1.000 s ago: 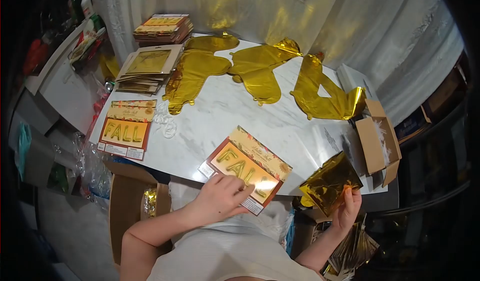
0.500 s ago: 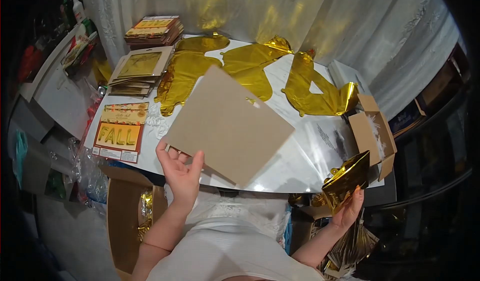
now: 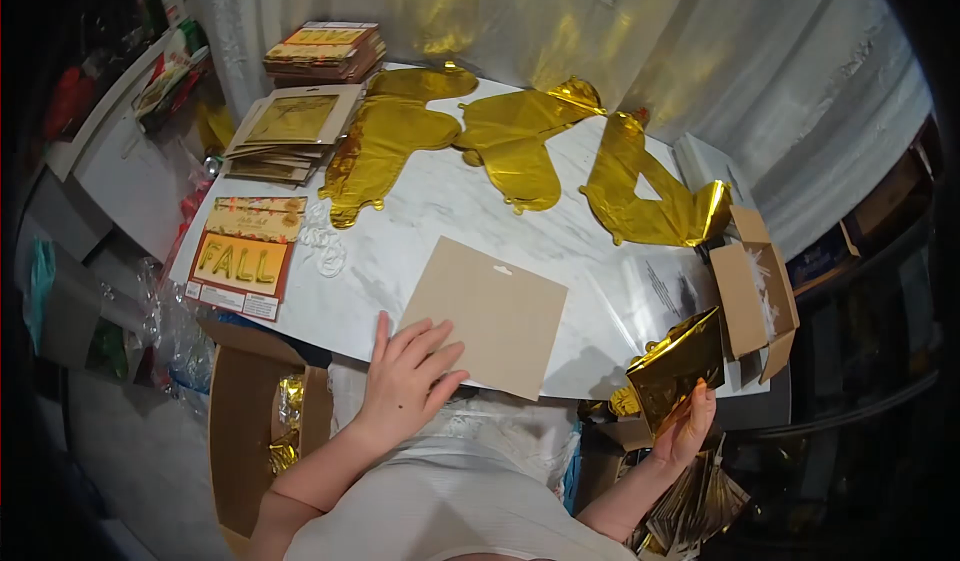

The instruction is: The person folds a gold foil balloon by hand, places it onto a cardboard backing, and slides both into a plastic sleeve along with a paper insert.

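Note:
A plain brown cardboard backing card (image 3: 495, 311) with a hang hole along its far edge lies flat at the table's front. Fingers spread, my left hand (image 3: 410, 371) rests on the card's near left corner. My right hand (image 3: 690, 426) grips a folded gold foil balloon (image 3: 680, 366) above the table's front right edge. Flat gold letter balloons lie farther back: an F-shaped one (image 3: 385, 146), another (image 3: 520, 141) in the middle, and an A-shaped one (image 3: 640, 186) at the right.
Printed FALL cards (image 3: 240, 261) lie at left. Stacked cards with foil (image 3: 290, 126) and a printed card stack (image 3: 325, 51) stand behind. A small open carton (image 3: 745, 281) and clear plastic bags (image 3: 660, 286) sit at right. A larger carton (image 3: 240, 411) is below, at front left.
The cardboard card, held up in my left hand before, now lies on the table. My left hand has opened onto it. My right hand still holds the folded foil, slightly farther left.

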The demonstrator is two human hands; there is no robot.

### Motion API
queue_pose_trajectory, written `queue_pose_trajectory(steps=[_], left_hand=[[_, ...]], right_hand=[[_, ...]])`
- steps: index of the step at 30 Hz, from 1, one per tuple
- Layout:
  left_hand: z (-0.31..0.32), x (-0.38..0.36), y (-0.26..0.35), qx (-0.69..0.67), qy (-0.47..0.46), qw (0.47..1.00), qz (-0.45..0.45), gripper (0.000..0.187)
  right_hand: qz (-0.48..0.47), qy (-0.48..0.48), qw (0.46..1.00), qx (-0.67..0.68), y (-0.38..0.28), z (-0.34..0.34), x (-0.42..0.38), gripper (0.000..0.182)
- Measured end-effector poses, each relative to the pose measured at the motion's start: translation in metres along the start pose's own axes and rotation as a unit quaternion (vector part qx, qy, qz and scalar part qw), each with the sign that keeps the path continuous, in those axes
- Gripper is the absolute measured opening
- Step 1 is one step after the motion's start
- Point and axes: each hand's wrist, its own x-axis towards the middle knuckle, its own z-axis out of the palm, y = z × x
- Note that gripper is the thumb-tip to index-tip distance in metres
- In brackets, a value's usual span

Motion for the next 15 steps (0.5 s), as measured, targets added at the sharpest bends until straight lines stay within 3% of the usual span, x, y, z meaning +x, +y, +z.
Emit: queue_pose_trajectory(steps=[3, 5, 7, 9, 12, 15], left_hand=[[-0.014, 0.005, 0.002, -0.072, 0.045, 0.996, 0.010, 0.030], [-0.022, 0.007, -0.024, -0.015, 0.152, 0.988, -0.004, 0.027], [-0.039, 0.015, -0.064, 0.010, 0.232, 0.969, -0.081, 0.024], [-0.057, 0.031, -0.087, 0.101, 0.274, 0.948, -0.124, 0.017], [-0.063, 0.039, -0.116, 0.107, 0.202, 0.965, -0.124, 0.011], [-0.066, 0.042, -0.114, 0.128, 0.184, 0.969, -0.103, 0.008]], right_hand=[[0.011, -0.018, 1.000, 0.011, -0.001, 0.001, -0.001, 0.020], [0.004, -0.020, 1.000, -0.009, -0.002, -0.007, 0.000, 0.019], [0.012, -0.008, 1.000, 0.000, -0.003, 0.000, -0.001, 0.020], [-0.005, 0.001, 1.000, -0.023, 0.001, -0.018, -0.002, 0.035], [0.008, 0.003, 1.000, -0.011, -0.001, -0.010, -0.002, 0.022], [-0.001, 0.012, 1.000, -0.012, -0.002, -0.001, -0.005, 0.024]])
